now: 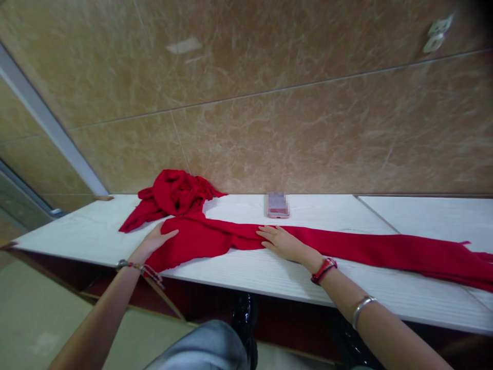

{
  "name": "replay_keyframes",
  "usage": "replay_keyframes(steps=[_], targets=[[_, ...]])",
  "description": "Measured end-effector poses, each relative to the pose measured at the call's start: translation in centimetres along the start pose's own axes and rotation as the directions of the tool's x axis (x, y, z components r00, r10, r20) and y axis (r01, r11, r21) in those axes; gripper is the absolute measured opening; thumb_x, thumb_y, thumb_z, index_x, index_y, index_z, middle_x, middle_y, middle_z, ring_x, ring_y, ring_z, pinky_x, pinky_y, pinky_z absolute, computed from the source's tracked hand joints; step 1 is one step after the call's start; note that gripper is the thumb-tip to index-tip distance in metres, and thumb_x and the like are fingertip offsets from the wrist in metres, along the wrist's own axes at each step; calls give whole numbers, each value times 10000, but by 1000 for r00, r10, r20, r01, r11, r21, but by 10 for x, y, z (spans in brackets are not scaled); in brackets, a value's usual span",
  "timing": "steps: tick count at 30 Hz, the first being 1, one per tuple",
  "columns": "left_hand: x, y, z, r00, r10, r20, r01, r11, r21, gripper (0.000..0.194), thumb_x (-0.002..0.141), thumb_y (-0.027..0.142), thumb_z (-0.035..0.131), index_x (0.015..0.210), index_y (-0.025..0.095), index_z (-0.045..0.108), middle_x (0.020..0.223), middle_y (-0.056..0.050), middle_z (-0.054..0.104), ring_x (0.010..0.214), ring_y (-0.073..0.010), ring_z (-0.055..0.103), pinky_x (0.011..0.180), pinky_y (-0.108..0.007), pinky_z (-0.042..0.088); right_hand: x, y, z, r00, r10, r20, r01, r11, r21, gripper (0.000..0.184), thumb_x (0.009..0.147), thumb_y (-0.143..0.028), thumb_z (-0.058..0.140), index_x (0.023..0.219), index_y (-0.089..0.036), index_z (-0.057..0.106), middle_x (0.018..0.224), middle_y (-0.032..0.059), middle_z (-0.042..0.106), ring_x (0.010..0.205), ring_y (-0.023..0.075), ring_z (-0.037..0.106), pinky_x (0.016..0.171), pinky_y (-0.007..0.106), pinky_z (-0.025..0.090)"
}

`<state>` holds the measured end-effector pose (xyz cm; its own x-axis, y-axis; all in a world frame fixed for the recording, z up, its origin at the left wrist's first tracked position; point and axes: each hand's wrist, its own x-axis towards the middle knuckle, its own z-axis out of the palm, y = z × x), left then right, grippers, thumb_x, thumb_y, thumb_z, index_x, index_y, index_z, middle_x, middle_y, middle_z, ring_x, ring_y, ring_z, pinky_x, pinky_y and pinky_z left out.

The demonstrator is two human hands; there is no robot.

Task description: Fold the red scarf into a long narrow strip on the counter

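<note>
Matt cloth scarf (354,247), glossy wall (288,136)

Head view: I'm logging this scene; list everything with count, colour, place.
Wall: one, tan, behind
Wall fitting: one, white, upper right
Wall strip: one, grey, left
White top: one, white, middle
Compartments: several, dark red, below
Floor: one, pale green, lower left
Cloth: one or two pieces, red, along white top
Phone: one, pink-edged, near wall
Trousers: one pair, grey-blue, bottom
Shoes: two, black, bottom
Wristbands: two or more, red right arm, multicoloured left arm
Bangle: one, silver, right arm
Left hand: one, bare, on cloth
Right hand: one, bare, on cloth
</note>
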<state>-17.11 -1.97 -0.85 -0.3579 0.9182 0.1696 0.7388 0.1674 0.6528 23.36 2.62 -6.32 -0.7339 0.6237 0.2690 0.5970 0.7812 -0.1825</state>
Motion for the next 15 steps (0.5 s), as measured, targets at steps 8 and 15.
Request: replay_keyframes(steps=[8, 15], targets=[[10, 46, -35, 914, 300, -272, -170, 894, 414, 491, 762, 253, 548, 1216, 81, 477, 1210, -151, 541, 1102, -308, 491, 960, -437, 358, 4, -2, 5, 992, 18, -127, -8, 997, 74, 344, 883, -179, 375, 1164, -147, 570, 1214, 99, 572, 1131, 206, 510, 978, 392, 391], [22, 46, -31, 986, 166, -14, -165, 986, 19, 502, 885, 374, 301, 1292, 93, 386, 1217, -119, 552, 1075, -212, 530, 880, -323, 440, 3, -2, 3, 991, 19, -136, -11, 998, 61, 331, 876, -172, 398, 1148, -116, 579, 1200, 121, 579, 1118, 211, 522, 973, 374, 401]])
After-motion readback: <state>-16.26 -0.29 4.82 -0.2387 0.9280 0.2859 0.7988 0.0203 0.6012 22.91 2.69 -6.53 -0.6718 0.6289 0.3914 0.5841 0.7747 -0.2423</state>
